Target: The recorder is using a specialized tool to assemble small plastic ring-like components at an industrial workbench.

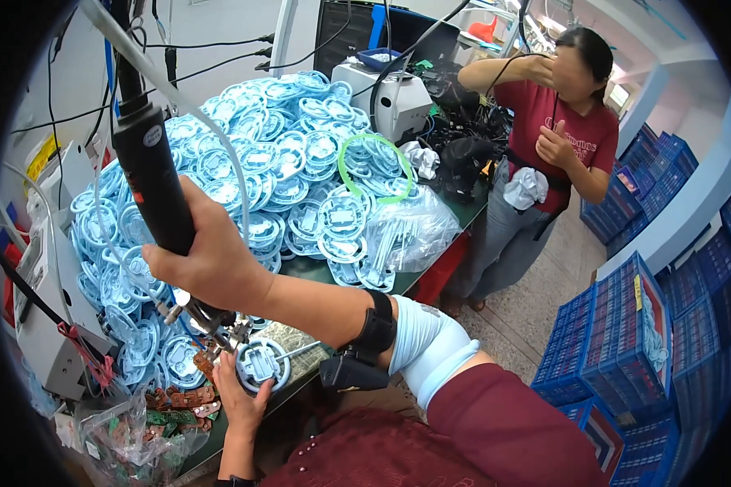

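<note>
My right hand (215, 256) is wrapped around the black body of a powered screwdriver (150, 162), held upright with its metal tip end pointing down. Below it, my left hand (242, 406) grips the edge of a round light-blue plastic part (261, 365), thumb on one side and fingers on the other. The screwdriver's metal nose (211, 325) stands over or against the far-left rim of that part; contact cannot be made out. A thin pale rod-like piece (299, 351) reaches out from the part to the right. Beside my left hand lie several brown and green circuit boards (191, 402).
A large heap of matching light-blue parts (256, 154) covers the bench. Clear plastic bags (410, 227) lie at its right and front left. Hoses and cables hang overhead. Across the bench stands a person (556, 122) in a red shirt. Blue crates (609, 333) are stacked at right.
</note>
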A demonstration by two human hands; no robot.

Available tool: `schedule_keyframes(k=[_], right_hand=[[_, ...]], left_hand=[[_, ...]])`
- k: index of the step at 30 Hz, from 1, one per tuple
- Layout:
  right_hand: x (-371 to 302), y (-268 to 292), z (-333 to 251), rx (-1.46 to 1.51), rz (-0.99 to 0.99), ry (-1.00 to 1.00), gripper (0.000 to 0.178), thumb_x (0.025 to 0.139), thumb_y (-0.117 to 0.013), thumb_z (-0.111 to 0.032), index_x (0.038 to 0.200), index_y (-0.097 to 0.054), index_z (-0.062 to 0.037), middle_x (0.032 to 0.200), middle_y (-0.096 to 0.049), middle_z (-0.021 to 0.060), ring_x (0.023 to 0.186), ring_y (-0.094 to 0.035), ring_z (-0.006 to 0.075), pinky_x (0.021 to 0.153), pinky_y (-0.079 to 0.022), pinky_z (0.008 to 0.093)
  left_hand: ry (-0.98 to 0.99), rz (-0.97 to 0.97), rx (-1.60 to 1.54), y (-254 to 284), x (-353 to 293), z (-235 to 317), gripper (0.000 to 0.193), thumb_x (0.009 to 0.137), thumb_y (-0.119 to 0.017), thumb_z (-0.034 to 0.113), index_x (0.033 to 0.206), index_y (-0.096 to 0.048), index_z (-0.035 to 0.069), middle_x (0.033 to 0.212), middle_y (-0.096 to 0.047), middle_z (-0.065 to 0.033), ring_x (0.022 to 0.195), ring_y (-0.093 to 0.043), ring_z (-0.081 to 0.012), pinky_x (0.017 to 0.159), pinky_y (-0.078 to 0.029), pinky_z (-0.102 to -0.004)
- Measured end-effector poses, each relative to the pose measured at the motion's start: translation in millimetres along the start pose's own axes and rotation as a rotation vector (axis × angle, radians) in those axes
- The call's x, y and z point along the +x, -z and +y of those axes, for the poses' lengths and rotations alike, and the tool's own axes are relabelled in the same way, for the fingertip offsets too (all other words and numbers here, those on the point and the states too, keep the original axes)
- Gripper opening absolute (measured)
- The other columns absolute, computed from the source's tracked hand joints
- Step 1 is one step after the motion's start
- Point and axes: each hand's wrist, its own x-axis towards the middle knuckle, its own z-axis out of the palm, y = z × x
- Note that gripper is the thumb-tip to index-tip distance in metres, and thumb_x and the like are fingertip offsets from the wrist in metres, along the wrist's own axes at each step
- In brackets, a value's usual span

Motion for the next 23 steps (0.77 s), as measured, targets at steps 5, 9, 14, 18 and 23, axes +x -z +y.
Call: schedule_keyframes(k=[5,9,14,18,23], right_hand=[[-6.9,-10.6,8.4,-0.036,0.040,0.056,0.032,0.077,-0.066,-0.009,0.104,-0.050,-0.0029,0.076,-0.050,0.0072,0.066,-0.047,0.0168,0.062,-0.042,0.0329],[-10.4,-16.9,12.1,0.013,0.057,0.052,0.033,0.076,-0.067,-0.009,0.104,-0.049,-0.0025,0.074,-0.049,0.0082,0.064,-0.047,0.0178,0.061,-0.042,0.0338],[-13.1,-21.6,14.6,0.029,-0.001,-0.017,0.040,0.077,-0.070,-0.011,0.111,-0.051,-0.0028,0.080,-0.047,0.0023,0.072,-0.044,0.0144,0.067,-0.041,0.0312],[-15.6,-24.3,11.9,0.039,-0.004,-0.056,0.042,0.076,-0.070,-0.011,0.113,-0.051,-0.0021,0.080,-0.048,0.0023,0.073,-0.045,0.0136,0.067,-0.041,0.0304],[-19.0,-25.7,14.3,0.060,-0.007,-0.023,0.043,0.078,-0.069,-0.011,0.115,-0.050,-0.0031,0.082,-0.051,0.0062,0.074,-0.048,0.0165,0.070,-0.043,0.0309]], left_hand=[[-0.035,0.030,-0.024,-1.5,-5.6,-6.5,0.092,0.069,-0.084,0.015,0.145,-0.037,-0.002,0.142,-0.047,-0.0190,0.131,-0.040,-0.0440,0.113,-0.028,-0.0497],[0.028,-0.011,-0.022,-3.1,-10.4,-10.4,0.091,0.067,-0.086,0.016,0.142,-0.038,-0.002,0.132,-0.047,-0.0260,0.125,-0.044,-0.0442,0.108,-0.034,-0.0490],[0.149,-0.065,-0.131,-6.2,-13.4,-14.7,0.090,0.069,-0.088,0.029,0.137,-0.043,-0.009,0.139,-0.045,-0.0312,0.130,-0.040,-0.0496,0.111,-0.031,-0.0534],[0.177,-0.085,-0.113,-2.4,-8.5,-7.2,0.090,0.068,-0.088,0.032,0.134,-0.045,-0.012,0.134,-0.048,-0.0317,0.126,-0.042,-0.0496,0.109,-0.032,-0.0538],[0.182,-0.099,-0.139,-3.0,-5.1,-5.5,0.091,0.067,-0.089,0.033,0.132,-0.046,-0.013,0.132,-0.049,-0.0315,0.123,-0.044,-0.0491,0.108,-0.033,-0.0537]])
